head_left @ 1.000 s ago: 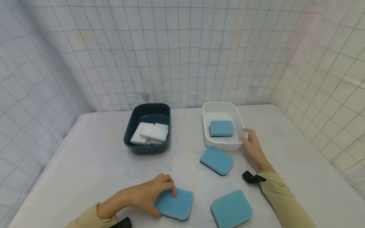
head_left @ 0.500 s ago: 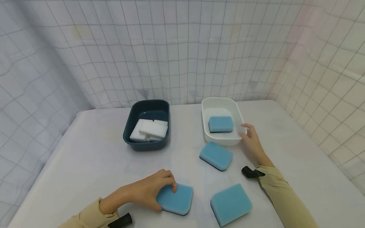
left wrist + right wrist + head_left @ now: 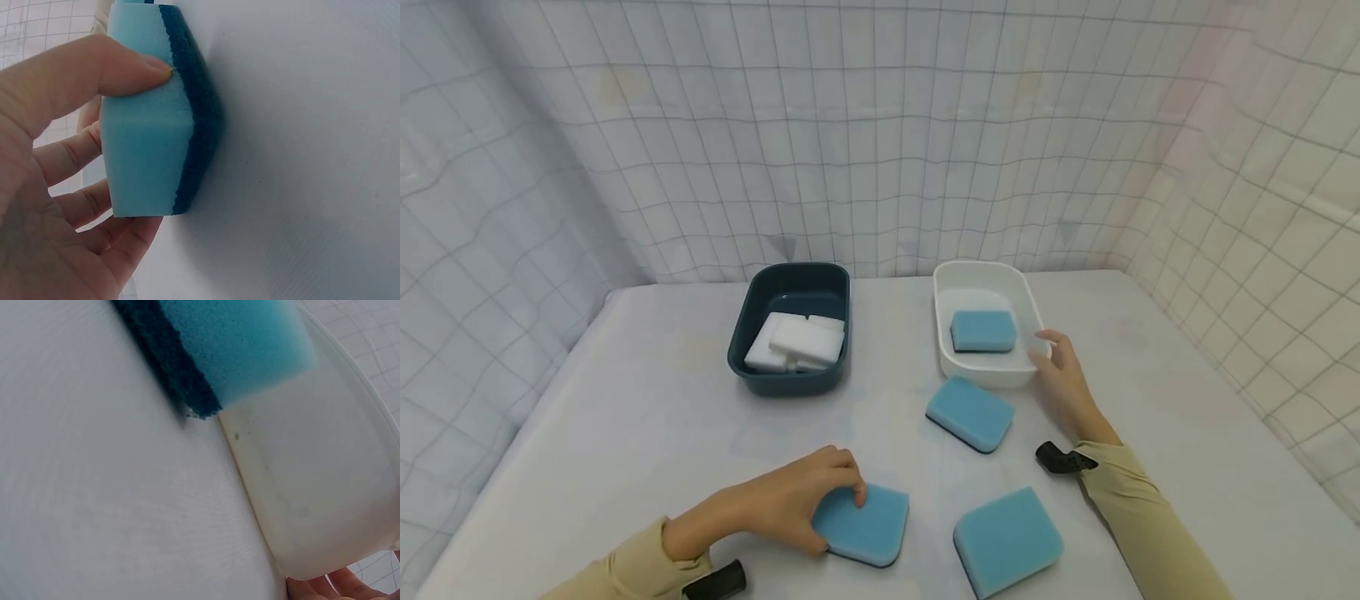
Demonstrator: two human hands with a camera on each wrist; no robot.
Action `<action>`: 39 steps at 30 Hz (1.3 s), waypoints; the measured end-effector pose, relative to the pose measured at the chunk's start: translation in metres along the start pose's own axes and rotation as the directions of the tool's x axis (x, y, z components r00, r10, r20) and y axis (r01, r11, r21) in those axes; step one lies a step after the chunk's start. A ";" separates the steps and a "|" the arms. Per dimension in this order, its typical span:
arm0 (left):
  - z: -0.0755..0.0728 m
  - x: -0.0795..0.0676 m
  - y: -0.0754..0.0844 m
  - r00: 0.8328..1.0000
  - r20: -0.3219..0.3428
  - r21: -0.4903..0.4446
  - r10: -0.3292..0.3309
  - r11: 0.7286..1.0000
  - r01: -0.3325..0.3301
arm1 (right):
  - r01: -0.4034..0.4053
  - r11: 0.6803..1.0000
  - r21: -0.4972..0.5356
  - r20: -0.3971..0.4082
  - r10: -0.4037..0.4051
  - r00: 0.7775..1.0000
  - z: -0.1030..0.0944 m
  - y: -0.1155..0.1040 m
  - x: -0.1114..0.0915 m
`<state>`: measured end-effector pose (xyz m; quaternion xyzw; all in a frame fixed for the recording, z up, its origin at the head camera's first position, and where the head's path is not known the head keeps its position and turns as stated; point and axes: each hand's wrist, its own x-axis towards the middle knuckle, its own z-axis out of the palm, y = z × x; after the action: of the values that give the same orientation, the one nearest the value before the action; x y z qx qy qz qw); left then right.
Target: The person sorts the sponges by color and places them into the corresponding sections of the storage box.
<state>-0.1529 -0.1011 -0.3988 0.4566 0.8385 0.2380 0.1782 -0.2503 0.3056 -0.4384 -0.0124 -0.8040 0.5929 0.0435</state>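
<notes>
My left hand (image 3: 797, 504) holds a light-blue sponge (image 3: 872, 525) with a dark scouring layer, flat on the table. In the left wrist view the thumb (image 3: 125, 69) presses one side of that sponge (image 3: 147, 144), and the other fingers lie behind it. Farther off, my right hand (image 3: 1067, 387) touches the front right corner of a white plastic tub (image 3: 988, 373). Its fingers (image 3: 337, 587) show beside the tub wall (image 3: 325, 469) in the right wrist view, with part of the hand out of frame. One blue sponge (image 3: 983, 332) lies inside the tub.
Two more blue sponges lie on the table, one (image 3: 972, 414) just in front of the white tub and one (image 3: 1007, 540) near the front. At the back left stands a dark teal tub (image 3: 786, 383) with several white sponges (image 3: 805, 340) in it. Checked cloth walls (image 3: 880, 150) enclose the table.
The camera view has shifted slightly. Both hands stay where they were, the left on its sponge and the right at the white tub.
</notes>
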 end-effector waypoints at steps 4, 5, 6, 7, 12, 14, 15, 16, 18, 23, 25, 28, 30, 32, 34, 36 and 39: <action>-0.005 0.002 -0.001 1.000 0.024 -0.025 -0.014 1.000 0.015 | 0.006 1.000 -0.021 -0.012 -0.006 1.000 -0.001 0.001 0.000; -0.006 0.003 -0.001 1.000 0.027 -0.032 -0.011 0.999 0.012 | 0.007 1.000 -0.025 -0.011 -0.007 1.000 -0.001 0.001 0.000; -0.006 0.003 -0.001 0.999 0.031 -0.038 -0.007 0.999 0.008 | 0.003 1.000 -0.022 -0.008 -0.003 1.000 -0.001 0.001 -0.001; -0.007 0.003 -0.001 0.999 0.035 -0.044 -0.003 0.999 0.005 | 0.003 1.000 -0.018 -0.005 -0.003 1.000 -0.001 0.001 -0.001; -0.012 0.006 -0.002 0.999 0.049 -0.051 0.009 0.999 -0.007 | 0.001 1.000 0.017 0.005 -0.001 1.000 0.001 -0.001 -0.003; -0.014 0.008 -0.002 0.998 0.055 -0.053 0.005 0.999 -0.002 | 0.004 1.000 0.026 0.003 -0.004 1.000 0.002 -0.001 -0.004; -0.015 0.009 -0.001 0.998 0.054 -0.056 0.006 0.998 -0.003 | 0.001 1.000 0.028 0.003 -0.001 1.000 0.002 -0.001 -0.004; -0.016 0.010 -0.001 0.999 0.053 -0.057 0.006 0.998 -0.003 | 0.001 1.000 0.024 0.003 -0.001 1.000 0.002 0.000 -0.003; -0.020 0.014 0.000 0.999 0.040 -0.057 0.014 0.998 -0.011 | 0.004 1.000 0.018 0.001 -0.004 1.000 0.001 0.000 -0.002; -0.028 0.024 0.003 0.997 -0.019 -0.030 0.074 0.997 -0.074 | 0.007 1.000 0.011 -0.012 -0.007 1.000 0.001 0.000 0.000; -0.029 0.029 0.003 0.995 -0.035 -0.018 0.091 0.996 -0.091 | 0.000 1.000 0.002 -0.014 0.000 1.000 0.000 -0.001 0.000; -0.030 0.037 0.003 0.995 -0.049 -0.003 0.092 0.996 -0.092 | -0.009 1.000 0.000 -0.013 0.009 1.000 0.000 0.001 0.000; -0.032 0.042 0.002 0.995 -0.052 0.000 0.085 0.996 -0.085 | 0.001 1.000 0.013 -0.010 -0.001 1.000 0.001 0.002 0.001; -0.035 0.046 0.002 0.995 -0.056 0.001 0.085 0.996 -0.085 | 0.006 1.000 0.026 -0.013 -0.005 1.000 0.001 0.003 0.001; -0.039 0.049 0.004 0.993 -0.067 0.000 0.096 0.995 -0.096 | 0.012 0.999 0.036 -0.012 -0.012 1.000 0.002 0.003 0.001; -0.044 0.053 0.005 0.989 -0.096 0.002 0.116 0.993 -0.117 | 0.016 0.999 0.028 -0.015 -0.016 1.000 0.002 0.002 0.001; -0.051 0.060 0.005 0.979 -0.153 0.015 0.138 0.990 -0.137 | 0.025 1.000 0.016 -0.017 -0.025 1.000 0.000 0.001 0.001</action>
<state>-0.2069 -0.0593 -0.3587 0.4943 0.8167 0.2821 0.0951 -0.2509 0.3056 -0.4394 -0.0071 -0.7989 0.5987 0.0578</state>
